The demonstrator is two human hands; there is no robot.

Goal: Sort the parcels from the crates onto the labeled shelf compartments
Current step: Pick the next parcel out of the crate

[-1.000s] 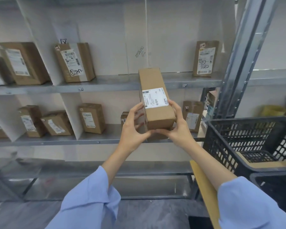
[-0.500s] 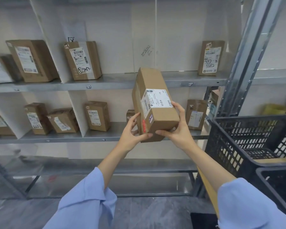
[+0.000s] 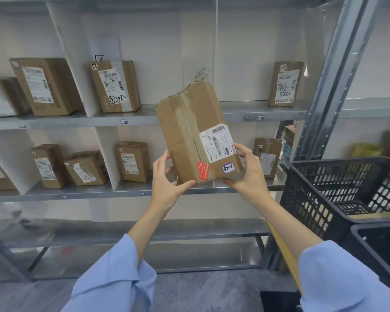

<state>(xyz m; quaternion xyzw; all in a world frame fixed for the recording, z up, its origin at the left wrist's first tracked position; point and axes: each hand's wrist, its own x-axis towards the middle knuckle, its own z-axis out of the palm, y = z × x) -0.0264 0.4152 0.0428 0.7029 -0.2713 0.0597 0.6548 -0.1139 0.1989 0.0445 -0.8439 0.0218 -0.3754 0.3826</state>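
Pale wall [image 3: 383, 52] at right, grey glossy floor [image 3: 200, 291] below.

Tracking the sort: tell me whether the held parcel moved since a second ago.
Yes. The parcel has turned, showing its taped seam, and its top stands higher above the upper shelf edge.

Loose light-blue sleeves [image 3: 113, 282], bare forearms

- Long brown cardboard parcel [image 3: 189, 131]: taped along its seam and dented at the top. It has a white shipping label, a red sticker and a small handwritten tag near its lower end. It is tilted in front of the shelf [image 3: 77, 121], with the left hand [image 3: 167, 185] and right hand [image 3: 250, 176] gripping its lower end.
- Smaller parcels [image 3: 116, 86] stand upright in the shelf's upper and lower compartments.
- Black perforated crate [image 3: 313, 194] sits right of the shelf.
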